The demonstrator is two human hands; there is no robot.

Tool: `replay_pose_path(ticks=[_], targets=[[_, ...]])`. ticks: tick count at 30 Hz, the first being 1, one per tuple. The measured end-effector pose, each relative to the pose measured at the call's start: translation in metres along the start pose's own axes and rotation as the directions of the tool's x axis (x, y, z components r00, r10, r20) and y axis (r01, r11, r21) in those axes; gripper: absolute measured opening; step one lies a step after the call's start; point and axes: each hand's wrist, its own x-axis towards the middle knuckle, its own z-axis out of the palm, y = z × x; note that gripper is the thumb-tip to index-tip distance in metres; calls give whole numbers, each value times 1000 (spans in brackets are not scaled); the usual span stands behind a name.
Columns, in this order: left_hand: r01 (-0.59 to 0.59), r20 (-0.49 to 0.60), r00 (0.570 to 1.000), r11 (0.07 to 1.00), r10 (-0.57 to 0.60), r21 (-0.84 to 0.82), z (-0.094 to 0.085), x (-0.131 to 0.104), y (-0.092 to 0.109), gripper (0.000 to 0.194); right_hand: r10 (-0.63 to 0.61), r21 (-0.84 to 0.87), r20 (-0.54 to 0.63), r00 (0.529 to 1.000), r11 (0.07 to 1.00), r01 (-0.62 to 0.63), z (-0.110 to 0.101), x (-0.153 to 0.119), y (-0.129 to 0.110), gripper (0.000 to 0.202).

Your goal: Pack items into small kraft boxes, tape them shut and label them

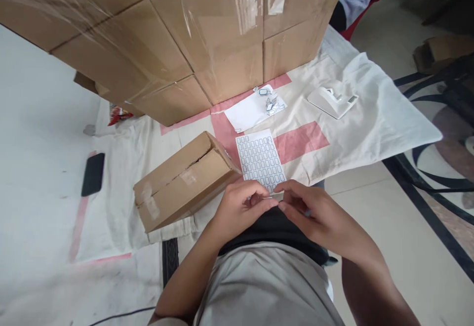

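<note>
Head view, sole entry.

Item: left hand (246, 202), grip pinching a thin white piece (269, 198) between thumb and forefinger, too small for me to identify. Item: right hand (314, 207), thumb and forefinger bent in toward the same piece; whether its grip has hold of anything, I cannot tell. Both sit at the tabletop's near edge.

Item: printed sheet (261, 160), small outlined rectangles in rows, flat, its lower end at that near edge, just beyond my fingertips. Item: white paper (242, 111) behind it, crumpled scraps (271, 104) on its right part. Item: closed carton (185, 183), left of the sheet, by the near edge. Item: white device (331, 101), toward the tabletop's right corner. Item: stacked cartons (222, 44) along the far edge.

Handling note, my judgement: a piece this thin wants light pressure, held by its rim, fingertips close together and forearms steady. Too firm a pinch could crease it; knuckles brushing the sheet could shift it.
</note>
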Motion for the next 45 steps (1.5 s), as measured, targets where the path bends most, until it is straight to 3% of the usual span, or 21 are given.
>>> replay_pose_path(ticks=[4, 10, 14, 17, 19, 20, 22, 25, 29, 33, 38, 45], targets=[[-44, -106, 993, 997, 50, 60, 4, -4, -4, 21, -37, 132, 2, 999, 991, 36, 12, 7, 13, 9], [-39, -194, 980, 998, 48, 50, 5, -7, -6, 16, -66, 333, -162, 985, 936, 118, 40, 19, 23, 19], [-14, -257, 964, 971, 76, 237, 3, -19, -7, 9, -140, 257, -244, 960, 945, 203, 44, 29, 32, 24], [-14, -388, 875, 817, 289, 576, -14, -32, -4, 20, -313, 43, -239, 919, 942, 332, 27, 47, 45, 22], [142, -460, 813, 645, 356, 751, -36, -37, -1, 33, -440, -128, -177, 880, 897, 423, 11, 66, 51, 24], [244, -481, 816, 564, 321, 789, -48, -39, 0, 40, -491, -208, -119, 863, 862, 462, 3, 77, 53, 25], [358, -460, 875, 439, 150, 824, -75, -42, 1, 56, -549, -343, 33, 835, 779, 525, -10, 100, 51, 26], [261, -267, 963, 414, -46, 872, -105, -46, -3, 59, -534, -464, 271, 801, 656, 595, -17, 130, 41, 25], [164, -130, 986, 419, -108, 893, -122, -57, -9, 60, -474, -480, 474, 742, 568, 669, -11, 150, 31, 18], [139, -104, 989, 396, -108, 908, -121, -63, -11, 63, -489, -426, 526, 696, 557, 713, -1, 157, 32, 15], [149, -122, 988, 388, -94, 909, -118, -63, -10, 62, -564, -417, 538, 626, 468, 779, 4, 161, 28, 19], [141, -119, 990, 382, -80, 913, -118, -61, -10, 61, -568, -423, 539, 622, 456, 783, 7, 168, 22, 20]])
